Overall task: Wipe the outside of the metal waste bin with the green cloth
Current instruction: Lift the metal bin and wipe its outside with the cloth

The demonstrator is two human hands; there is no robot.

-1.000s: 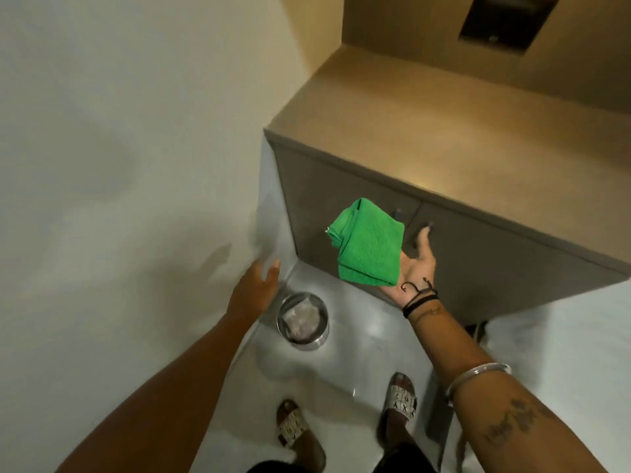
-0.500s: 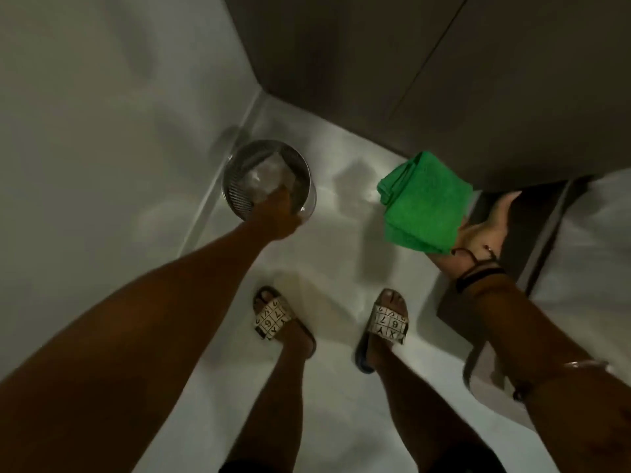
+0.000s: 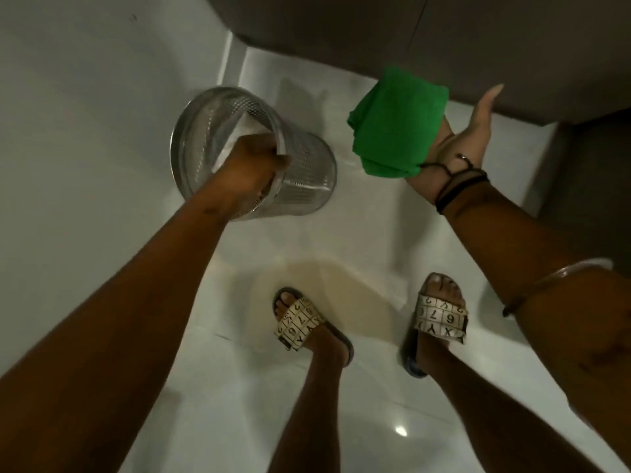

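The metal waste bin [image 3: 300,169] is a perforated steel cylinder, tipped over toward the wall so its open mouth faces up and left. The left hand [image 3: 251,167] is clamped on the near side of the rim, fingers curled over the edge. Inside the bin, just past those fingers, there's something white and crumpled [image 3: 239,138] — paper or a liner, can't tell which.

Off to the right of the bin and not touching it, the green cloth [image 3: 396,122] sits folded on the right hand [image 3: 457,138], which is palm-up and flat with the fingers spread, so the cloth is resting there rather than gripped. That hand is right up against the bottom edge of a dark cabinet [image 3: 444,35]. Black cords [image 3: 457,180] loop around the right wrist, and a silver bangle [image 3: 560,274] sits further up the forearm.

Below both hands, two slide sandals [image 3: 298,322] stand on the pale glossy floor [image 3: 341,240]. Their straps have a grid print with characters — "6", "7", "Y" and "X" are readable, nothing that makes a brand name.
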